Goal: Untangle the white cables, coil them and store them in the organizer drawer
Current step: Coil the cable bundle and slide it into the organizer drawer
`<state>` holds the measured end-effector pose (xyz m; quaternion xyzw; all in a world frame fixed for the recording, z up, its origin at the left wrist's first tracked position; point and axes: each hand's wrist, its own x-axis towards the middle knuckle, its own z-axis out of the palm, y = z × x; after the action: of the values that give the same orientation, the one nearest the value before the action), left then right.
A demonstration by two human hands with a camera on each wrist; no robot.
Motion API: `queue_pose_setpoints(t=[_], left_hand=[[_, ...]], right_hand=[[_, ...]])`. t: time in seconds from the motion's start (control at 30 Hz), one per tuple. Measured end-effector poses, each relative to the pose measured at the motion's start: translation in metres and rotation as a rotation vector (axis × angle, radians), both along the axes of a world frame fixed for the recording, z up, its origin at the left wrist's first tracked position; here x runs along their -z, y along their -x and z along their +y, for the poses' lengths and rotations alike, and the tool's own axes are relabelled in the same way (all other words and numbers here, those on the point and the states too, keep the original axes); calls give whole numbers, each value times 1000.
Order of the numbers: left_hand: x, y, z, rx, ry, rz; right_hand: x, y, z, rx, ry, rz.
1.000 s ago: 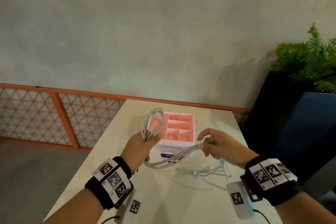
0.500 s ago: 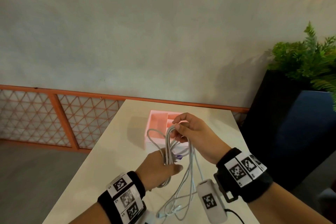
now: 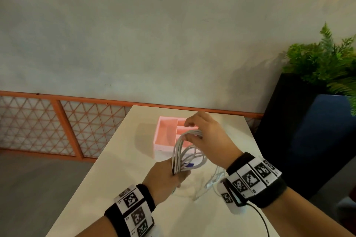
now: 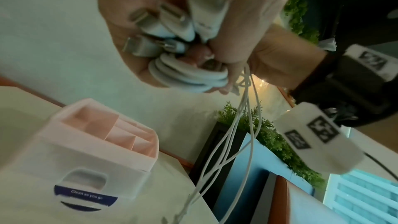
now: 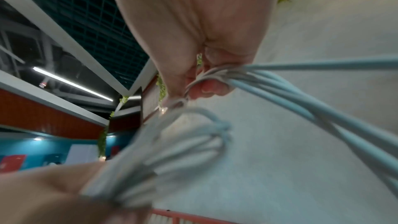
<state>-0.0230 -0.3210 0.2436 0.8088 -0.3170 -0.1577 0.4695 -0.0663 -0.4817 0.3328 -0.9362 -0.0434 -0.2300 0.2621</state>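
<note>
The white cables [image 3: 185, 150] form a bundle of long loops held upright over the table. My left hand [image 3: 176, 174] grips the lower end of the bundle; in the left wrist view its fingers curl round the loops and several plug ends [image 4: 163, 28]. Pinching the top of the loops is my right hand [image 3: 189, 136], whose fingertips [image 5: 206, 88] press the strands [image 5: 301, 98]. Loose cable ends [image 3: 210, 184] trail down to the table. Just behind the hands stands the organizer [image 3: 157, 138], white with pink compartments on top and a drawer front [image 4: 86, 181].
The pale table [image 3: 125, 179] is narrow, with its left edge close to my left arm. An orange lattice railing [image 3: 57, 125] runs behind it. At the right stands a dark planter [image 3: 308, 140] with a fern. A black wire [image 3: 260, 215] hangs from my right wrist.
My right hand, which was drawing a strand out to the right, has swung up over the left hand and laid it onto the bundle. The left hand has tilted with the coil.
</note>
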Motion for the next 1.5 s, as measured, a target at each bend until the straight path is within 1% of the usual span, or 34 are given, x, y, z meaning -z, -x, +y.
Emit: queue_pose_setpoints(t=[0.07,0.13,0.17,0.2,0.27,0.4,0.47,0.57,0.6,0.67,0.73,0.83,0.9,0.97,1.03,1.1,1.17,1.27,1.33,1.37,1.43,1.5], left_hand=[[0,3,1,-6,94,-18],[-3,5,2,-22,202,11],[-4,5,2,-18,234,24],[-5,6,2,-12,248,43],[-3,6,0,-3,273,95],[0,9,-7,-13,302,217],[-1,10,-13,-28,323,277],[-4,13,-21,-17,398,324],[-5,14,-23,-7,415,330],[-6,12,-26,6,399,343],[-9,9,-25,29,311,350],[-9,2,-20,60,158,266],[-15,-3,-18,44,118,267],[-23,-6,-19,33,124,280],[-31,-8,-20,50,198,311],[-37,-10,-18,57,264,347],[-38,-14,-16,30,324,408],[-46,-15,-15,-37,459,457],[-48,-16,-16,-70,528,493],[-50,-17,-15,-83,557,516],[-55,-21,-13,-90,611,542],[-62,-27,-9,-91,642,520]], right_hand=[[5,-3,-13,74,-26,38],[11,-3,-20,112,-74,140],[14,-2,-21,104,-123,195],[18,-1,-20,73,-214,239],[25,2,-17,-8,-468,275],[35,9,-4,-89,-999,248],[38,10,4,-112,-1138,221],[40,10,14,-119,-1240,193],[41,9,17,-118,-1246,178],[41,9,21,-101,-1183,154],[39,10,25,-87,-1061,149],[34,9,28,-87,-866,179],[29,9,32,-128,-831,184],[22,8,33,-171,-821,189],[16,5,31,-196,-792,216],[21,2,24,-212,-746,229],[36,2,16,-227,-743,273],[71,6,10,-269,-773,467],[89,10,13,-301,-794,535],[95,12,15,-287,-768,528],[104,14,17,-195,-645,488],[114,18,18,-114,-542,477]])
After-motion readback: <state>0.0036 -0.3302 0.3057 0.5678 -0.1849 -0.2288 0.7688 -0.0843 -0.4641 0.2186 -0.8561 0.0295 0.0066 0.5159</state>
